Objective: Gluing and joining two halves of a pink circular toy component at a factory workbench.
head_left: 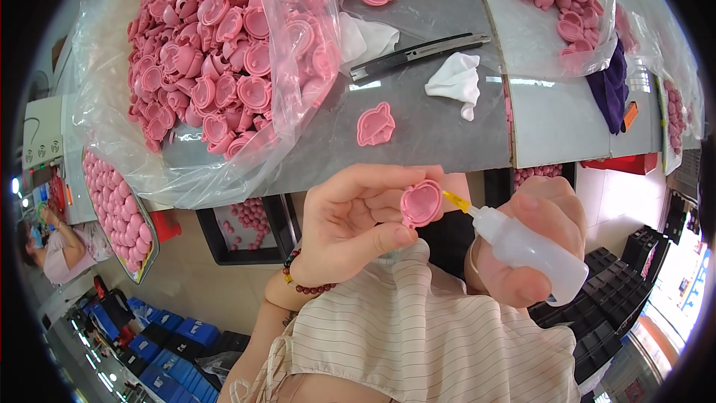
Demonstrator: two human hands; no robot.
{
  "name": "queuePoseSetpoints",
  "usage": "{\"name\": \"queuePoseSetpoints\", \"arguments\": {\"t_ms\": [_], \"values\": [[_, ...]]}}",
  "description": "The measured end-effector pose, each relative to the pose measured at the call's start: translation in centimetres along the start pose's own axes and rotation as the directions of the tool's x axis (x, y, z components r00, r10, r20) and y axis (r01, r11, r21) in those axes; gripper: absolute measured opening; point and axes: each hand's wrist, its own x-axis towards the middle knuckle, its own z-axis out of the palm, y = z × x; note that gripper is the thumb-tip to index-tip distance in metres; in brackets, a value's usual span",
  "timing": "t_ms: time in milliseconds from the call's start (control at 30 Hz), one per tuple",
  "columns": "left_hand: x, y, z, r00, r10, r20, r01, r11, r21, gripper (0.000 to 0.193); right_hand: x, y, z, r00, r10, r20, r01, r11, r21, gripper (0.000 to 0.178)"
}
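Observation:
Between the thumb and fingers of my left hand (358, 216) is a small pink plastic shell (422, 203), its hollow side facing up. My right hand (533, 242) wraps around a white squeeze bottle (533, 254), tilted so its yellow nozzle tip (457, 201) points left. That tip is at the right rim of the shell; whether it touches I cannot tell. Another pink shell piece (375, 125) lies alone on the grey table (440, 142) just beyond my hands.
A clear plastic bag (97, 112) heaped with pink shells stands at the left. A box cutter (418, 56) lies between crumpled white cloths (456, 83). More pink pieces (570, 26) sit at the far right, near a purple cloth (611, 89). Below the table edge is a black tray (216, 242).

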Motion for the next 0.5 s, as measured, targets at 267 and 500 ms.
{"name": "queuePoseSetpoints", "arguments": {"t_ms": [267, 500], "values": [[-0.3, -0.5, -0.9, 0.974, 0.195, 0.111, -0.197, 0.980, 0.005, 0.036, -1.5, -0.6, 0.2, 0.999, 0.036, -0.033, -0.037, 0.999, -0.028, 0.058], [-0.4, -0.8, -1.3, 0.960, 0.270, 0.079, -0.275, 0.960, 0.058, 0.039, -2.2, -0.5, 0.2, 0.991, 0.126, -0.045, -0.112, 0.964, 0.243, 0.055]]}}
